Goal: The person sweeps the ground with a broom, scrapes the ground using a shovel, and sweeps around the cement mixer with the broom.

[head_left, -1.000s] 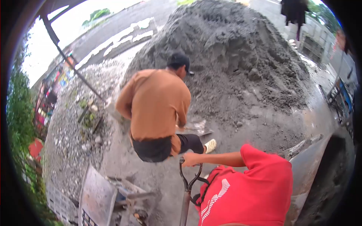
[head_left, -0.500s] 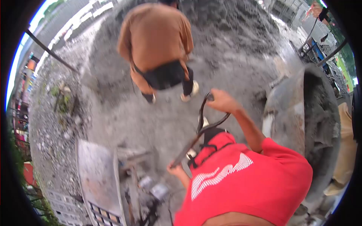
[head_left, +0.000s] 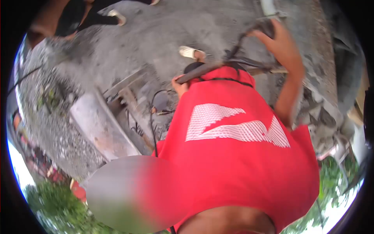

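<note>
A shovel [head_left: 202, 72] with a dark shaft and a split, D-shaped grip lies across the front of my red shirt. My right hand [head_left: 283, 45] is raised at the upper right and closed around its grip end. Lower down, at the left side of my waist, my left hand [head_left: 180, 86] holds the other end of the visible shaft. The blade does not show. One of my light-coloured shoes [head_left: 191, 52] stands on the grey ground just beyond the shaft.
Another person's legs [head_left: 91, 21] are at the upper left. A worn metal trough [head_left: 103, 124] lies on the left beside boards and a dark cable [head_left: 152, 124]. Gravel [head_left: 58, 128] covers the far left. A large rusty-edged drum [head_left: 327, 58] stands at the right.
My view has swung, so the other person has shifted to the upper left. My right hand and the shovel grip now appear farther up and right; both hands keep their hold.
</note>
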The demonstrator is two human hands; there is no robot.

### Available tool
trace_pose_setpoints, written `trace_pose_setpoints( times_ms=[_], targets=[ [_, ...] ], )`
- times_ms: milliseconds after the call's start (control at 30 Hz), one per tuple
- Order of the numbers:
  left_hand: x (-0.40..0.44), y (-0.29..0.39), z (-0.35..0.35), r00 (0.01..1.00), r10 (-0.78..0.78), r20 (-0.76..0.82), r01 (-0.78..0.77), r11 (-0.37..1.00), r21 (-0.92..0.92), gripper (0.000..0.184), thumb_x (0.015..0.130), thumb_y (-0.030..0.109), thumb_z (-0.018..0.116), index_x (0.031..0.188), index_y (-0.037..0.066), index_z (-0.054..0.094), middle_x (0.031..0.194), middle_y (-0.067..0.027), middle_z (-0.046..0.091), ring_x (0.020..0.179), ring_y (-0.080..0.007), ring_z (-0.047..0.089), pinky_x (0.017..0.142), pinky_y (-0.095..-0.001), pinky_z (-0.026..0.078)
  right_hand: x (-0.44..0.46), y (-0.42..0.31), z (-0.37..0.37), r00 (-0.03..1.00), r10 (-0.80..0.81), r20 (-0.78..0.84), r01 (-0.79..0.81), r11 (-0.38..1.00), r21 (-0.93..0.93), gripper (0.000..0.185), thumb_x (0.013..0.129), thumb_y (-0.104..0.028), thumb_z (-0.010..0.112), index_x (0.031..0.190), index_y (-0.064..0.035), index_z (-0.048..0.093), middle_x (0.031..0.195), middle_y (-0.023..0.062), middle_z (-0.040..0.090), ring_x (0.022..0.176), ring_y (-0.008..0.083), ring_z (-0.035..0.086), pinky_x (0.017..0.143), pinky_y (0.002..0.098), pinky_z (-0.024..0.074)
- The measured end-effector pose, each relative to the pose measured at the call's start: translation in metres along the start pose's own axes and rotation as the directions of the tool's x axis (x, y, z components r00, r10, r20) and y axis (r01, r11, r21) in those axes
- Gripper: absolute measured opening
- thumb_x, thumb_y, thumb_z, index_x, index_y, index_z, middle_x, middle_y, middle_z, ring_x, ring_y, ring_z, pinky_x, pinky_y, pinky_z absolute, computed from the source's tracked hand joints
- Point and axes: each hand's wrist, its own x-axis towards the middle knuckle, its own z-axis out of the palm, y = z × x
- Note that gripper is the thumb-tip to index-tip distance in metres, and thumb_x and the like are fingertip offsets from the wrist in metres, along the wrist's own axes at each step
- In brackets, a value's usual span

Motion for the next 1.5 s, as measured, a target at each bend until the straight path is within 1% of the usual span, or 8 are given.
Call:
trace_pose_setpoints(
  times_ms=[100, 233, 733, 1067, 1200, 1233, 1267, 1500],
  targets=[
    [0.018, -0.037, -0.032, 0.974, -0.214, -0.072, 0.188, 0.945, -0.266, 0.017, 0.074, 0.014, 0.048, 0.06, 0.013, 0.039, 0.055, -0.0008, 0.042, 0.053, -0.0172, 0.044, 0.061, -0.0323, 0.045, -0.082, 0.027, -0.002, 0.989, 0.138, 0.044, -0.144, 0.968, 0.207, 0.037, 0.074, -0.031, 0.062, 0.092, -0.0008, 0.051, 0.065, 0.0064, 0.052, 0.053, 0.0144, 0.051, 0.053, 0.0283, 0.0401],
    [-0.023, -0.039, -0.026, 0.688, -0.715, 0.127, 0.582, 0.439, -0.684, 0.018, 0.074, 0.014, 0.045, 0.057, 0.014, 0.038, 0.052, 0.0013, 0.042, 0.048, -0.0138, 0.042, 0.054, -0.0315, 0.043, -0.213, 0.115, 0.013, 0.958, 0.284, -0.045, -0.244, 0.886, 0.395, 0.036, 0.075, -0.03, 0.063, 0.092, -0.0011, 0.05, 0.066, 0.0031, 0.05, 0.051, 0.0094, 0.048, 0.05, 0.0253, 0.0387],
    [-0.145, -0.082, -0.036, 0.464, -0.875, 0.137, 0.877, 0.476, 0.068, 0.016, 0.077, 0.014, 0.044, 0.062, 0.01, 0.04, 0.056, -0.0013, 0.043, 0.053, -0.016, 0.042, 0.055, -0.0329, 0.042, -0.577, 0.167, 0.162, 0.332, 0.933, -0.14, -0.427, 0.281, 0.86, 0.021, 0.076, -0.017, 0.062, 0.088, -0.004, 0.05, 0.056, 0.0009, 0.049, 0.044, 0.0102, 0.047, 0.041, 0.0227, 0.0363],
    [-0.214, -0.183, -0.082, 0.49, -0.85, 0.195, 0.817, 0.525, 0.237, 0.016, 0.068, 0.008, 0.054, 0.059, 0.012, 0.042, 0.053, 0.0003, 0.041, 0.047, -0.0134, 0.043, 0.047, -0.0246, 0.041, -0.666, 0.234, 0.324, 0.242, 0.956, 0.166, -0.209, -0.116, 0.971, 0.021, 0.071, -0.007, 0.059, 0.088, -0.0048, 0.047, 0.054, 0.0031, 0.045, 0.038, 0.0147, 0.047, 0.038, 0.0252, 0.037],
    [-0.255, -0.284, -0.138, 0.352, -0.919, 0.176, 0.784, 0.392, 0.481, 0.013, 0.072, 0.013, 0.053, 0.063, 0.013, 0.044, 0.053, -0.0027, 0.041, 0.047, -0.0165, 0.046, 0.047, -0.0292, 0.043, -0.721, 0.261, 0.409, -0.18, 0.929, 0.323, -0.09, -0.343, 0.935, 0.024, 0.07, -0.009, 0.061, 0.089, -0.0078, 0.046, 0.065, 0.0021, 0.048, 0.051, 0.0132, 0.047, 0.042, 0.0264, 0.0382],
    [-0.269, -0.316, -0.158, 0.485, -0.802, 0.348, 0.483, 0.578, 0.658, 0.013, 0.072, 0.013, 0.052, 0.062, 0.012, 0.043, 0.052, -0.003, 0.042, 0.046, -0.0172, 0.046, 0.045, -0.0306, 0.044, -0.769, 0.276, 0.46, -0.294, 0.831, 0.472, -0.057, -0.508, 0.859, 0.029, 0.068, -0.011, 0.063, 0.091, -0.0093, 0.045, 0.066, 0.0021, 0.047, 0.05, 0.0132, 0.046, 0.042, 0.0265, 0.0386],
    [-0.281, -0.334, -0.158, 0.331, -0.943, 0.021, 0.862, 0.311, 0.4, 0.014, 0.072, 0.013, 0.053, 0.062, 0.012, 0.043, 0.053, -0.0027, 0.043, 0.046, -0.017, 0.046, 0.045, -0.0308, 0.044, -0.75, 0.269, 0.448, -0.453, 0.806, 0.381, -0.113, -0.476, 0.872, 0.028, 0.066, -0.013, 0.062, 0.087, -0.0101, 0.045, 0.061, 0.0005, 0.045, 0.049, 0.0127, 0.046, 0.042, 0.0264, 0.0391],
    [-0.309, -0.462, -0.226, 0.13, -0.976, -0.174, 0.857, 0.022, 0.515, 0.012, 0.071, 0.015, 0.056, 0.069, 0.01, 0.046, 0.053, -0.0012, 0.041, 0.046, -0.0147, 0.044, 0.044, -0.0306, 0.041, -0.741, 0.256, 0.485, -0.567, 0.813, 0.131, -0.309, -0.357, 0.881, 0.016, 0.066, -0.008, 0.052, 0.078, -0.0046, 0.043, 0.052, 0.0009, 0.04, 0.039, 0.0113, 0.039, 0.038, 0.0255, 0.037]
  ],
)
